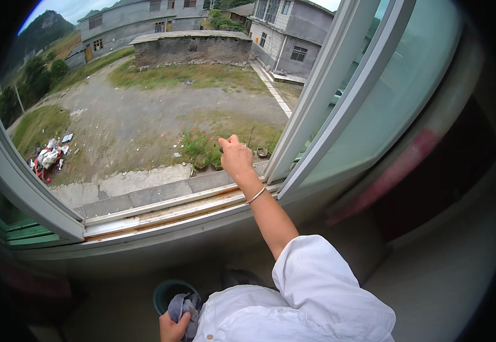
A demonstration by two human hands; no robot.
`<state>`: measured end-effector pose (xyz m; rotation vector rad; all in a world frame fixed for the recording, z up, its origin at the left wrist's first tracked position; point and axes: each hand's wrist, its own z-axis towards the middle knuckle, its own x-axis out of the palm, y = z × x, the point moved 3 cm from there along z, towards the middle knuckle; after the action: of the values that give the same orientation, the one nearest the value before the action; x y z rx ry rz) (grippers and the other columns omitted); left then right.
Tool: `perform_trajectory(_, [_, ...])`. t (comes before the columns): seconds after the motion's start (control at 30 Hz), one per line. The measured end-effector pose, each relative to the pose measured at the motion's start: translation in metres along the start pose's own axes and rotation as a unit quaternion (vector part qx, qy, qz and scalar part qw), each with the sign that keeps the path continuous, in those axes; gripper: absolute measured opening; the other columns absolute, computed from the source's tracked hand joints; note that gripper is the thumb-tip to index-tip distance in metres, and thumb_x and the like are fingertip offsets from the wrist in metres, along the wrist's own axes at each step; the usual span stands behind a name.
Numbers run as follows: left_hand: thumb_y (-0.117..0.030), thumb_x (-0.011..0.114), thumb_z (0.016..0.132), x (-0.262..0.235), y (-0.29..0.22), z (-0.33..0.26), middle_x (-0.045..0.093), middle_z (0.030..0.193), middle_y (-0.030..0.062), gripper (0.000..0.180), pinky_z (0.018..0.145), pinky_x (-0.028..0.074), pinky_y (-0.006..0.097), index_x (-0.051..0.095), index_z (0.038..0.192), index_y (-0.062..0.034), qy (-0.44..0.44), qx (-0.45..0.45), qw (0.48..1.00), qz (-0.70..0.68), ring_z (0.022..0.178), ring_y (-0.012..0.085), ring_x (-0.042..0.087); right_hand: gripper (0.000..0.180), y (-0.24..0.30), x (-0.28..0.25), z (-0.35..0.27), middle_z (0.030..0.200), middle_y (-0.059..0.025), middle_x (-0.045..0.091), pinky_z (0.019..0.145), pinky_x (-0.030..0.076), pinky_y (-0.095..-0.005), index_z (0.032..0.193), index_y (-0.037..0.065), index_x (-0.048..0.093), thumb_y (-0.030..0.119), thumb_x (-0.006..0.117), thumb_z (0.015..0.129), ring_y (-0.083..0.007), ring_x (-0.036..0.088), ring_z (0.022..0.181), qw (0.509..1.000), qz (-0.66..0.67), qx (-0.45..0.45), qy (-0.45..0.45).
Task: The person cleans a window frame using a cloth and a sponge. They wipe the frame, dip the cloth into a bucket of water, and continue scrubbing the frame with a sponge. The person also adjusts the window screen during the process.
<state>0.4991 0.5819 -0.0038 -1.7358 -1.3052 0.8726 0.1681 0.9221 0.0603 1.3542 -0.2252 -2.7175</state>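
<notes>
My right arm stretches out through the open window, with a bracelet (256,195) on the wrist. Its hand (236,157) is closed above the outer sill, and a small dark bit shows beside the fingers, too small to name. Low in the view, close to my body, my left hand (175,329) grips a bunched grey cloth (182,308). Just beyond that hand a green bucket (162,293) stands on the floor, its opening partly covered by the cloth.
The window track (162,216) is stained and runs below my right arm. Sliding glass panes (373,119) stand at the right. Potted plants with red flowers (199,145) sit outside beyond the ledge. A rubbish heap (49,157) lies in the yard at left.
</notes>
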Motion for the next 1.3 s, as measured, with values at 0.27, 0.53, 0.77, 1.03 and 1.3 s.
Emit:
perform_trajectory(0.27, [-0.016, 0.074, 0.081, -0.004, 0.039, 0.020, 0.073, 0.087, 0.0107, 0.031, 0.077, 0.053, 0.033, 0.069, 0.102, 0.0067, -0.087, 0.134, 0.987, 0.006, 0.082, 0.0154, 0.067, 0.031, 0.018, -0.015, -0.074, 0.058, -0.0139, 0.061, 0.053, 0.047, -0.0392, 0.079, 0.006, 0.068, 0.035, 0.070, 0.089, -0.0316, 0.062, 0.055, 0.966, 0.256, 0.007, 0.019])
perform_trajectory(0.53, [-0.022, 0.074, 0.083, -0.008, 0.015, 0.034, 0.071, 0.085, 0.0097, 0.028, 0.071, 0.052, 0.031, 0.070, 0.102, -0.0010, -0.019, 0.103, 0.992, 0.072, 0.076, 0.0162, 0.066, 0.015, 0.009, -0.047, -0.153, 0.062, -0.0038, 0.058, 0.055, 0.043, -0.0256, 0.090, -0.001, 0.068, 0.014, 0.067, 0.093, -0.0079, 0.050, 0.057, 0.929, 0.348, 0.070, 0.105])
perform_trajectory(0.77, [-0.015, 0.074, 0.082, -0.015, 0.046, 0.018, 0.072, 0.098, 0.0071, 0.035, 0.082, 0.052, 0.030, 0.066, 0.113, 0.0007, -0.058, 0.072, 0.996, 0.004, 0.088, 0.0135, 0.065, 0.010, 0.049, -0.037, -0.162, 0.068, -0.0010, 0.061, 0.058, 0.043, -0.0231, 0.092, 0.000, 0.069, 0.010, 0.069, 0.090, -0.0066, 0.052, 0.061, 0.889, 0.417, 0.054, 0.178])
perform_trajectory(1.03, [-0.005, 0.062, 0.082, -0.047, 0.079, -0.019, 0.070, 0.108, 0.0089, 0.036, 0.091, 0.051, 0.033, 0.063, 0.117, 0.0047, -0.204, 0.131, 0.951, -0.191, 0.098, 0.0170, 0.065, 0.009, 0.130, -0.028, -0.173, 0.079, -0.0107, 0.066, 0.063, 0.050, -0.0286, 0.093, 0.002, 0.070, 0.009, 0.068, 0.089, -0.0202, 0.062, 0.067, 0.843, 0.455, -0.066, 0.281])
perform_trajectory(1.3, [0.001, 0.054, 0.084, -0.078, 0.118, -0.056, 0.067, 0.113, 0.0119, 0.038, 0.092, 0.052, 0.035, 0.059, 0.121, 0.0053, -0.308, 0.138, 0.878, -0.338, 0.101, 0.0194, 0.066, 0.012, 0.174, -0.015, -0.192, 0.083, -0.0119, 0.067, 0.065, 0.050, -0.0304, 0.098, 0.001, 0.069, 0.012, 0.066, 0.092, -0.0209, 0.062, 0.069, 0.810, 0.472, -0.100, 0.335])
